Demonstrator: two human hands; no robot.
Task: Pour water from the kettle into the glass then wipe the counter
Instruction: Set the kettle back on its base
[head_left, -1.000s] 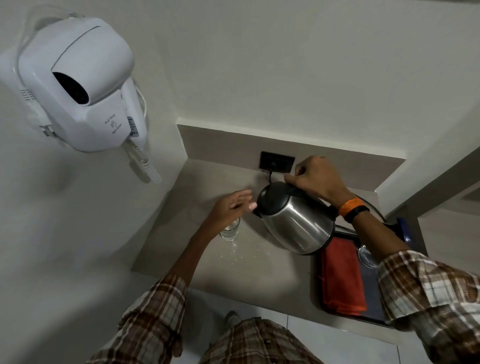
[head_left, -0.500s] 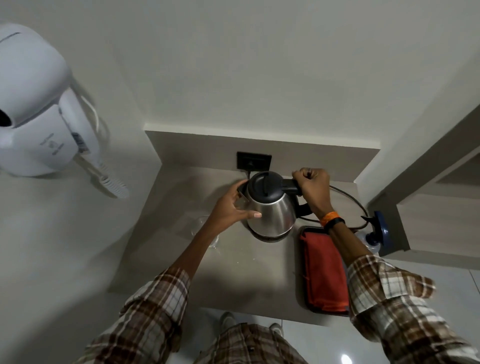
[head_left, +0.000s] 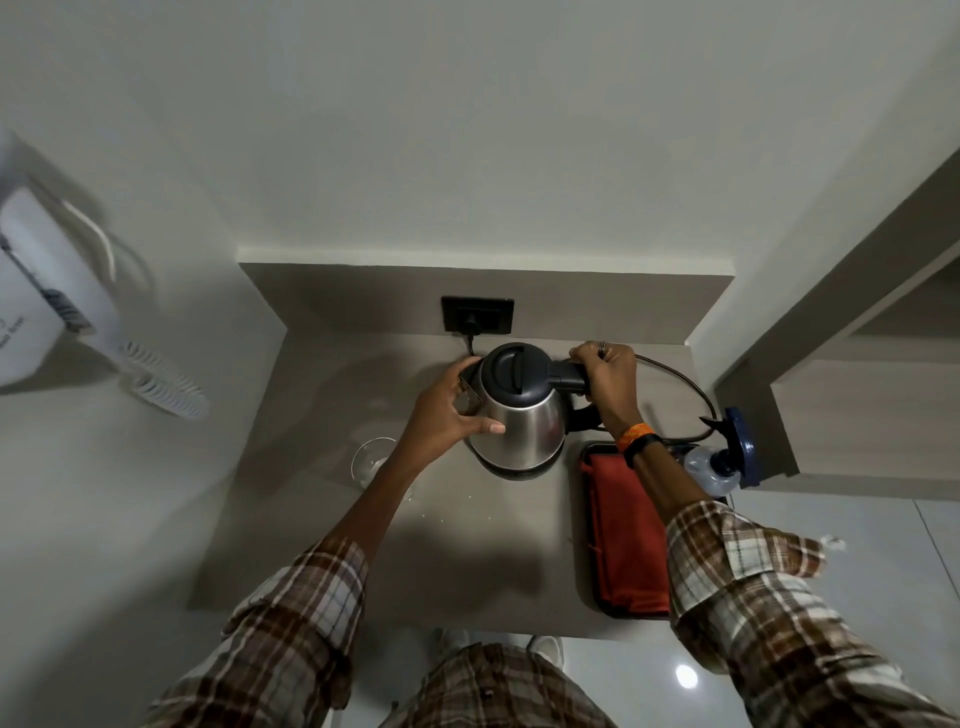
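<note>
A steel kettle (head_left: 524, 421) with a black lid stands upright on its base near the back of the grey counter (head_left: 322, 519). My right hand (head_left: 608, 379) grips its black handle. My left hand (head_left: 447, 410) rests against the kettle's left side, fingers spread around the body. A clear glass (head_left: 370, 460) stands on the counter to the left of the kettle, partly hidden behind my left forearm. Small water drops (head_left: 441, 506) dot the counter in front of the glass. A folded red cloth (head_left: 626, 530) lies in a black tray (head_left: 589, 519) to the right.
A black wall socket (head_left: 478, 314) with the kettle's cord plugged in sits behind the kettle. A spray bottle (head_left: 719, 467) with a dark blue head lies at the tray's far right. A white wall-mounted hair dryer (head_left: 47, 306) with a coiled cord hangs at left. A shelf unit rises at right.
The kettle has gone from tilted over the glass to upright on its base at the back. My left hand left the glass and now touches the kettle's side.
</note>
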